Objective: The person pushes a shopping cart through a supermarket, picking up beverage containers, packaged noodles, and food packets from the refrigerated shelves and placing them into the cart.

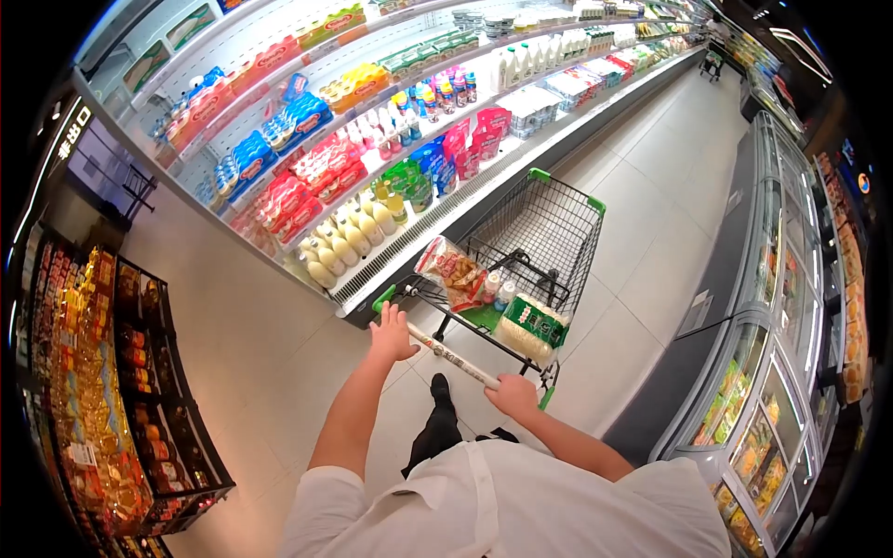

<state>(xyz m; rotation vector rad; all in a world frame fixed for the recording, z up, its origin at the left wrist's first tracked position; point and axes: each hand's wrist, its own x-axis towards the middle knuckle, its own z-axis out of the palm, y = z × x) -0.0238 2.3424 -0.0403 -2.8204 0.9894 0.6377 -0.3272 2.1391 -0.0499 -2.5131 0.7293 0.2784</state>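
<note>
A wire shopping cart [539, 223] with green corners stands in front of me. My right hand [513, 395] is wrapped round the right part of its white handle [453, 358]. At the handle's left end, my left hand [393, 333] rests with its fingers spread. Near the handle, the cart holds a red and clear bag of brown food [453, 272], two small bottles [498, 290] and a green and white package [531, 327].
A lit refrigerated shelf [409, 237] with bottles and packs runs along the left. Glass-topped freezers [765, 372] line the right side. A rack of bottles [102, 391] is at the far left. A person [716, 28] stands far down the aisle.
</note>
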